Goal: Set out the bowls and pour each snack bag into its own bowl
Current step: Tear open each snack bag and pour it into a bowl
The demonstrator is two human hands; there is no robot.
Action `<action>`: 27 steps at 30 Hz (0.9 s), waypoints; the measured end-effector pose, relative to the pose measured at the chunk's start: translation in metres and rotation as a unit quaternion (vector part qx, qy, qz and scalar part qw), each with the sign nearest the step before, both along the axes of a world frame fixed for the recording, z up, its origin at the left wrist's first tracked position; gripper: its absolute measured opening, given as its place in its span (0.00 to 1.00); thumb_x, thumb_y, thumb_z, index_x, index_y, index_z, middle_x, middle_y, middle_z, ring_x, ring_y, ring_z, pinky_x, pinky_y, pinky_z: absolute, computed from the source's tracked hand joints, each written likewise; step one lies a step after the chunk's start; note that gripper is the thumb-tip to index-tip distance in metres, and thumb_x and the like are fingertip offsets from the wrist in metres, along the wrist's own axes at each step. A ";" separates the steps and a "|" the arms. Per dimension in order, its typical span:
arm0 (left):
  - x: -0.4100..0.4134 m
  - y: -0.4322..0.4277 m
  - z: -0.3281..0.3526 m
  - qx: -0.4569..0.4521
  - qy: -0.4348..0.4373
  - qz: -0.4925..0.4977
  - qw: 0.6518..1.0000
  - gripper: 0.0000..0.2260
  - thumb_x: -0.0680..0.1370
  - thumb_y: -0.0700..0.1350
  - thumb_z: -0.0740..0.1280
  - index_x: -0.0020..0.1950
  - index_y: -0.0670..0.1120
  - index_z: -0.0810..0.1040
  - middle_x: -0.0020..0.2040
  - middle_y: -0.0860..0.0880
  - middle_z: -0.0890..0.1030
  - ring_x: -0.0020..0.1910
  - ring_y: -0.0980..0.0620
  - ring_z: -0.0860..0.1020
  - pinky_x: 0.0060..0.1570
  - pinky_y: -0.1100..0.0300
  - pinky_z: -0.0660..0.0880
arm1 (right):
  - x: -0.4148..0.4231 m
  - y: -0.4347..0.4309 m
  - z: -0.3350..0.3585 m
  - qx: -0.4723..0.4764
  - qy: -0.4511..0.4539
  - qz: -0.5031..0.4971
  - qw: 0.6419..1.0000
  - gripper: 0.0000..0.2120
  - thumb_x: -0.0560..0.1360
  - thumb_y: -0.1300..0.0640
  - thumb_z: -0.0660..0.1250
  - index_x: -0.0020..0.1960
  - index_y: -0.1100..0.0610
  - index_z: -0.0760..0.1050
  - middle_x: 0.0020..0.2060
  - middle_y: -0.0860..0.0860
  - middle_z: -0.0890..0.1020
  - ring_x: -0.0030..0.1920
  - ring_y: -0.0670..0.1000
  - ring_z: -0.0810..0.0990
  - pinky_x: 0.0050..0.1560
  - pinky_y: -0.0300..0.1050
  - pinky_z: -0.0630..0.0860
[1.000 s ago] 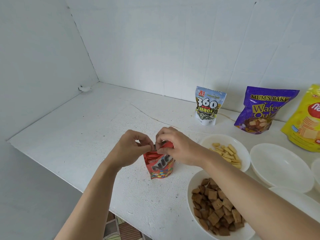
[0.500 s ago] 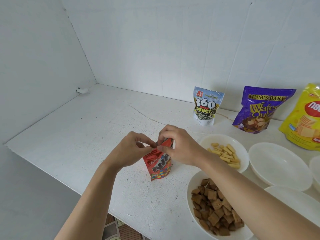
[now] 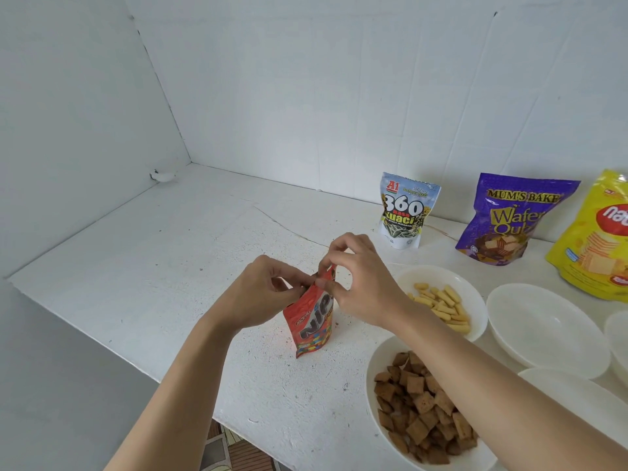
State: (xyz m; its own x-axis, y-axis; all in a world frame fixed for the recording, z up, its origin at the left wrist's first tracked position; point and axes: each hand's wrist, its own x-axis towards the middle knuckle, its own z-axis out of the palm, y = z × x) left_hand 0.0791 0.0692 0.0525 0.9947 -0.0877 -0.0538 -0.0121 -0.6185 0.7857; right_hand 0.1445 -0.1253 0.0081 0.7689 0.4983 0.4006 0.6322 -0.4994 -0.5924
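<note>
Red crinkly foil, that is what I have between my fingers: the small red snack pouch (image 3: 311,321) with coloured candies printed on it stands upright on the white painted shelf (image 3: 142,266), dead centre before me. My left hand (image 3: 261,290) pinches the top seam from nine o'clock and my right hand (image 3: 360,283) pinches it from three, both clamped on that seam. I judge the pouch light, soft and slippery, its contents loose and rolling, so the flat sealed strip is the place to hold, with a short tear rather than a yank.

At four o'clock, close in, sits the white bowl of brown square biscuits (image 3: 424,413), my right forearm crossing above it. Beyond it is the white bowl of yellow sticks (image 3: 441,300), then an empty white bowl (image 3: 543,331) at three. The shelf edge runs from nine o'clock down to six, so I keep the pouch inboard. Open room lies toward eleven. Farthest, at one to two o'clock, three unopened bags stand along the wall: the white seed bag (image 3: 406,212), purple wafer bag (image 3: 509,222) and yellow bag (image 3: 598,236).
</note>
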 end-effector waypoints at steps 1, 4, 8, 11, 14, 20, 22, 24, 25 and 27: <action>0.000 0.000 0.000 -0.003 0.004 -0.002 1.000 0.14 0.79 0.39 0.70 0.47 0.60 0.87 0.42 0.57 0.87 0.39 0.52 0.84 0.40 0.54 0.80 | 0.000 0.001 -0.001 -0.007 -0.011 -0.005 1.000 0.07 0.74 0.51 0.76 0.49 0.52 0.81 0.51 0.46 0.72 0.56 0.47 0.67 0.59 0.51 0.71; 0.003 -0.002 -0.003 -0.028 0.019 0.019 0.999 0.10 0.79 0.41 0.71 0.48 0.57 0.87 0.43 0.54 0.87 0.38 0.56 0.83 0.41 0.61 0.78 | -0.001 0.003 0.000 -0.005 -0.002 0.005 1.000 0.07 0.75 0.53 0.75 0.50 0.53 0.81 0.49 0.46 0.72 0.52 0.45 0.69 0.53 0.36 0.68; 0.007 -0.008 -0.009 -0.066 0.028 0.073 0.995 0.07 0.80 0.43 0.71 0.46 0.53 0.87 0.44 0.53 0.88 0.46 0.52 0.86 0.51 0.53 0.82 | 0.001 0.004 0.001 0.038 0.078 0.038 0.996 0.05 0.75 0.56 0.75 0.49 0.53 0.80 0.48 0.47 0.74 0.48 0.41 0.75 0.47 0.31 0.71; 0.009 -0.013 -0.011 -0.098 0.025 0.093 0.991 0.06 0.78 0.40 0.72 0.45 0.51 0.87 0.44 0.52 0.88 0.45 0.49 0.87 0.50 0.52 0.83 | 0.002 0.002 -0.001 0.054 0.090 0.039 0.994 0.06 0.75 0.55 0.75 0.50 0.53 0.80 0.49 0.48 0.74 0.49 0.43 0.76 0.52 0.40 0.77; 0.011 -0.019 -0.012 -0.103 0.025 0.110 0.988 0.08 0.78 0.40 0.72 0.45 0.53 0.87 0.43 0.52 0.88 0.44 0.54 0.86 0.45 0.59 0.83 | 0.004 -0.002 0.000 0.057 0.088 0.033 0.994 0.09 0.74 0.52 0.76 0.51 0.54 0.80 0.49 0.48 0.74 0.49 0.44 0.77 0.52 0.42 0.78; 0.012 -0.024 -0.015 -0.082 0.011 0.133 0.988 0.11 0.78 0.37 0.69 0.44 0.51 0.88 0.42 0.43 0.85 0.44 0.44 0.85 0.44 0.52 0.83 | 0.007 -0.011 0.001 0.008 0.093 0.052 0.994 0.07 0.75 0.52 0.75 0.47 0.53 0.78 0.49 0.47 0.73 0.50 0.43 0.76 0.52 0.43 0.78; 0.012 -0.022 -0.019 -0.070 0.003 0.149 0.986 0.13 0.78 0.36 0.69 0.43 0.51 0.88 0.42 0.42 0.85 0.45 0.38 0.85 0.45 0.43 0.83 | 0.008 -0.016 -0.001 -0.028 0.089 0.064 0.994 0.06 0.77 0.54 0.73 0.45 0.52 0.76 0.49 0.46 0.72 0.50 0.43 0.74 0.52 0.45 0.75; 0.013 -0.019 -0.022 -0.062 -0.007 0.163 0.985 0.14 0.78 0.36 0.68 0.41 0.52 0.88 0.41 0.44 0.85 0.45 0.36 0.84 0.45 0.37 0.82 | 0.007 -0.019 -0.002 -0.048 0.097 0.076 0.991 0.06 0.79 0.55 0.71 0.45 0.51 0.74 0.49 0.47 0.70 0.49 0.44 0.73 0.52 0.45 0.73; 0.013 -0.019 -0.023 -0.057 -0.014 0.167 0.984 0.14 0.77 0.36 0.68 0.40 0.53 0.88 0.41 0.46 0.86 0.44 0.36 0.84 0.44 0.37 0.82 | 0.006 -0.018 -0.003 -0.048 0.098 0.080 0.991 0.07 0.79 0.56 0.70 0.45 0.50 0.73 0.50 0.47 0.70 0.49 0.45 0.72 0.52 0.44 0.72; 0.013 -0.022 -0.021 -0.047 -0.025 0.167 0.984 0.13 0.76 0.38 0.69 0.42 0.54 0.88 0.40 0.50 0.86 0.43 0.38 0.85 0.44 0.39 0.83 | 0.004 -0.017 -0.001 -0.036 0.098 0.083 0.991 0.06 0.79 0.57 0.70 0.47 0.49 0.74 0.51 0.47 0.71 0.52 0.46 0.73 0.51 0.40 0.70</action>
State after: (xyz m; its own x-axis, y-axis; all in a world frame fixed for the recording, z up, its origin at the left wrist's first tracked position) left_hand 0.0922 0.0475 0.0316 0.9699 0.2432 -0.0109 0.1396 -0.5190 0.8433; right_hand 0.1483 -0.1424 0.0068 0.7329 0.6468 0.2109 0.5860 -0.4427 -0.6787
